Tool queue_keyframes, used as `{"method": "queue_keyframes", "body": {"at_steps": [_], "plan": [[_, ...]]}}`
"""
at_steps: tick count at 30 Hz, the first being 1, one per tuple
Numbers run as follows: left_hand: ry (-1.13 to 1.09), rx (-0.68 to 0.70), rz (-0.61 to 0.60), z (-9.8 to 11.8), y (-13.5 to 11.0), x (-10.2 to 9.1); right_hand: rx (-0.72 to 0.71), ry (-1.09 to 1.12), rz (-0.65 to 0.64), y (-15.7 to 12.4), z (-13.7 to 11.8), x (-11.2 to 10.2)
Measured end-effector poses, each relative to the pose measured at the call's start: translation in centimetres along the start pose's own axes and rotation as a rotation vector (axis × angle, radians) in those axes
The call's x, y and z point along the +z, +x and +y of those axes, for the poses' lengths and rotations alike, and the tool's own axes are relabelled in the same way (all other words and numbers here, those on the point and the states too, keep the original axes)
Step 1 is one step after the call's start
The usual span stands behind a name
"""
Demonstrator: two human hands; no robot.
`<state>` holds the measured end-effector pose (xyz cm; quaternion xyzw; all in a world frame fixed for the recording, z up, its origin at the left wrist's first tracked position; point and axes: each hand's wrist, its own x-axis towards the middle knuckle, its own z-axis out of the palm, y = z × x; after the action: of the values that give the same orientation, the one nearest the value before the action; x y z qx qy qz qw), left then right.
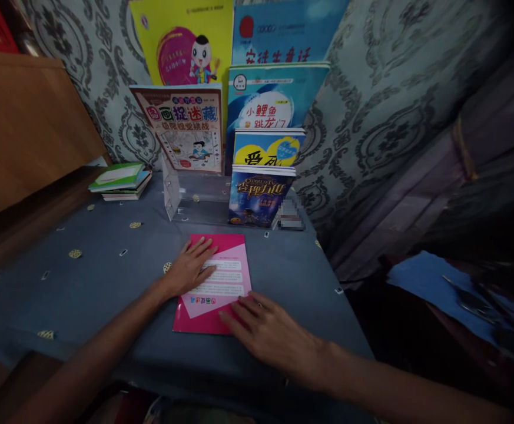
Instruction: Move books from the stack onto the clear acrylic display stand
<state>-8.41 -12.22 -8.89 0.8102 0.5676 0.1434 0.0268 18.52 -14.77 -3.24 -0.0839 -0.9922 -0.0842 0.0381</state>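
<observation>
A pink book (pixel 228 250) lies flat on the cloth-covered table, its printed text upside down to me. My left hand (pixel 188 268) rests on the book's left side with fingers stretched out. At the lower right edge my right hand (pixel 261 327) touches the cover, fingers extended and slightly apart. Just beyond stands a clear tiered rack (pixel 195 209). It holds a brown-bordered book (pixel 190 129) at left and a dark blue book (pixel 259 197) at front right. Behind the blue one rise a yellow-and-blue book (pixel 248 147) and a teal book (pixel 278 82).
A small stack of books (pixel 122 179) lies at the table's back left, beside a wooden panel (pixel 27 123). Tall yellow (pixel 186 47) and blue (pixel 287 32) books stand against the patterned wall covering. To the right, scissors (pixel 471 300) rest on a blue cloth (pixel 420 274).
</observation>
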Motion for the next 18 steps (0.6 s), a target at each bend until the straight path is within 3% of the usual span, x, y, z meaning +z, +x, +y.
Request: {"method": "queue_keyframes", "body": {"at_steps": [4,12,18], "plan": [[-0.006,0.001,0.014,-0.1,0.0,0.1,0.033,-0.007,-0.049,1.3,-0.6,-0.5],[-0.061,-0.034,-0.041,-0.2,0.1,-0.1,0.131,-0.040,-0.027,2.3,-3.1,1.7],[-0.266,-0.014,-0.098,-1.4,-0.2,-1.3,0.139,0.076,-0.012,1.7,-0.7,-1.5]]}}
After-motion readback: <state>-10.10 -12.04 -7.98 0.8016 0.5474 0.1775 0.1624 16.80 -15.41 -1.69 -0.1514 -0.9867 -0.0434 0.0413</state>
